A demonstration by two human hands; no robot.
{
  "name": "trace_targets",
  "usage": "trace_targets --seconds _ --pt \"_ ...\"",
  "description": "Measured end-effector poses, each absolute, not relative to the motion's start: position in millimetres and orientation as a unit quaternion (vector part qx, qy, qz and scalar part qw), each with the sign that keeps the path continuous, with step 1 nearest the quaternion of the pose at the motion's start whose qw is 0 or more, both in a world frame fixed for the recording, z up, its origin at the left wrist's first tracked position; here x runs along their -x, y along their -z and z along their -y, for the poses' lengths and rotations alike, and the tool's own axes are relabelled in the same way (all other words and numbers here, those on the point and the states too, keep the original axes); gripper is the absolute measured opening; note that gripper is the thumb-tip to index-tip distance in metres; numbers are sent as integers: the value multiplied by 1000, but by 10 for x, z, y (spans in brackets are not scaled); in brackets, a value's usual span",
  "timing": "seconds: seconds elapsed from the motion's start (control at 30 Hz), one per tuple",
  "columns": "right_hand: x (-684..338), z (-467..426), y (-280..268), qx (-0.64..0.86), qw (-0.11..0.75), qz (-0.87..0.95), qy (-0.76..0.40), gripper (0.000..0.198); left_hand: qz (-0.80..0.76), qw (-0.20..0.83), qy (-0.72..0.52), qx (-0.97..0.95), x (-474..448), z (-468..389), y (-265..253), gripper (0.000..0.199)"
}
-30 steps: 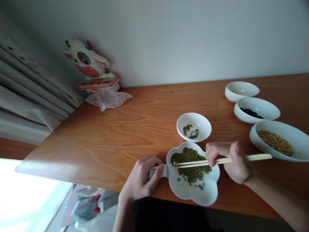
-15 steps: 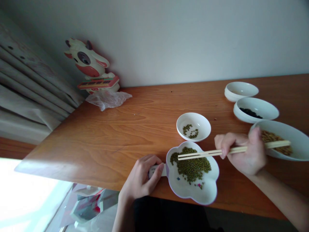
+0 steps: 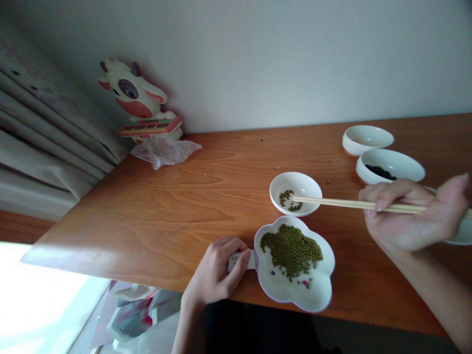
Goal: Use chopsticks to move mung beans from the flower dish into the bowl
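Observation:
My left hand [image 3: 217, 270] is closed around the short handle of a white, flower-shaped dish [image 3: 317, 295] with a purple rim. Green mung beans [image 3: 293, 250] are heaped in the dish. Just behind it stands a small white bowl [image 3: 311, 189] with a few clusters of mung beans on its bottom. My right hand [image 3: 409, 211] grips a pair of wooden chopsticks [image 3: 342, 202], whose tips reach into this small bowl, close to the beans there. Whether a bean sits between the tips is too small to tell.
At the right stand a white bowl [image 3: 365, 135], another bowl [image 3: 403, 164] with dark contents, and a larger bowl [image 3: 460, 236] mostly hidden by my right hand. A cow-shaped toy keyboard [image 3: 147, 108] and a clear plastic bag [image 3: 164, 152] sit at the back left.
My right hand has moved right and slightly up, carrying the chopstick tips from above the flower-shaped dish into the small bowl. My left hand has stayed on the handle.

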State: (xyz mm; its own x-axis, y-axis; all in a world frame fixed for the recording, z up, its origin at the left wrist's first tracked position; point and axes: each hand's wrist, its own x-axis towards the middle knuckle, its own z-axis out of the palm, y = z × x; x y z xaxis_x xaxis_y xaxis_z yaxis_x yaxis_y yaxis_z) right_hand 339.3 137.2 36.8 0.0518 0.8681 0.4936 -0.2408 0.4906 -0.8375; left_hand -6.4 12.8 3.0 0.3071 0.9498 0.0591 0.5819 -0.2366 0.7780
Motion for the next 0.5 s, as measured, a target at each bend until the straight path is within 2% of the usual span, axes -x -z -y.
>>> trace_targets --seconds 0.23,0.5 --pt "-3317 -1264 -331 251 493 604 -573 87 -522 333 -276 -735 62 -121 -30 25" --pt "-3099 -1053 -97 262 394 676 -565 87 -527 334 -274 -732 58 -114 -24 25"
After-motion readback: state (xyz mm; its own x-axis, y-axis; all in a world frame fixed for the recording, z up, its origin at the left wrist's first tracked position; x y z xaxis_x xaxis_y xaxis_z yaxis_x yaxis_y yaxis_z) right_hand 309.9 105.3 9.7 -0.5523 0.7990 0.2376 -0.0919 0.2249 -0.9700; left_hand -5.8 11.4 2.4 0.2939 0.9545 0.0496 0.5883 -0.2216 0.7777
